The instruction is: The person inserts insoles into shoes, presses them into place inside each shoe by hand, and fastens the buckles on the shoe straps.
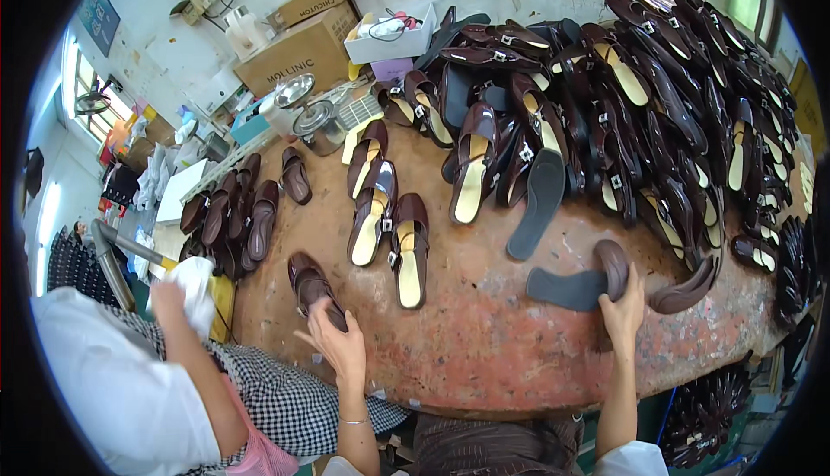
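Observation:
At the table's near left, my left hand point(337, 342) reaches over the heel of a glossy burgundy slip-on shoe point(309, 279). Its fingers are spread, and some touch the shoe's inside. On the right, my right hand point(624, 310) is closed on a curved brown insole point(612, 267) that stands tilted up from the table. Beside that insole lies a flat dark grey insole point(566, 288), close to my fingertips. Another grey insole point(538, 208) leans toward the shoe pile, and more brown insoles point(683, 296) lie right of my hand. Three backless burgundy shoes with pale insides, one a buckled shoe point(410, 251), stand between my hands.
A high heap of burgundy shoes point(640, 113) covers the table's point(467, 338) far right. More finished-looking shoes point(233, 217) cluster at the left edge. Metal canisters point(320, 126), a white box point(393, 35) and cartons point(298, 52) line the back. A co-worker point(130, 372) holding white material is close on my left.

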